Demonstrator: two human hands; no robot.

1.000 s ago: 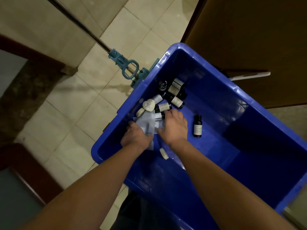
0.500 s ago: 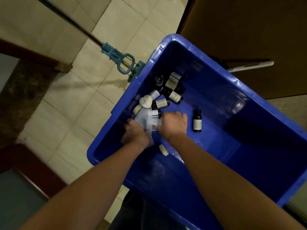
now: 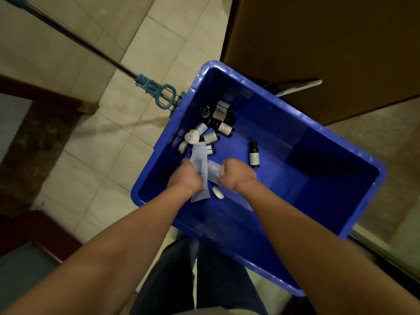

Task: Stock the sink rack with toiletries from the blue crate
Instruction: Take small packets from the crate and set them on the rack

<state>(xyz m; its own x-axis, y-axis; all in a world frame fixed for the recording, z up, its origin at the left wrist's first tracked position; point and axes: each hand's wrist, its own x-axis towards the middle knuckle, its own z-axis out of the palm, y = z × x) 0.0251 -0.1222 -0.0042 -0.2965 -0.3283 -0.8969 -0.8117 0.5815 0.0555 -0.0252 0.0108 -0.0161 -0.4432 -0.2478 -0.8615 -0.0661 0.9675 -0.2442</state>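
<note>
Both my hands are inside the blue crate (image 3: 295, 123) on the floor. My left hand (image 3: 185, 177) grips a long pale flat sachet (image 3: 198, 160) that sticks out above and below the fist. My right hand (image 3: 238, 175) is curled around a smaller clear packet (image 3: 213, 170). Several small dark bottles (image 3: 221, 120) with pale labels lie in the crate's far left corner, beside a white heart-shaped soap (image 3: 192, 137). One dark bottle (image 3: 253, 155) lies alone near my right hand. A small white oval piece (image 3: 218, 193) lies under my wrists. No sink rack is in view.
A mop with a metal pole and teal clamp (image 3: 156, 93) leans against the crate's left side on the tiled floor. A brown door (image 3: 318, 42) stands behind the crate. A dark stone threshold (image 3: 41, 142) runs along the left.
Both hands have closed and lifted back toward me: the left now holds the long sachet raised off the crate floor, the right has curled around a small packet.
</note>
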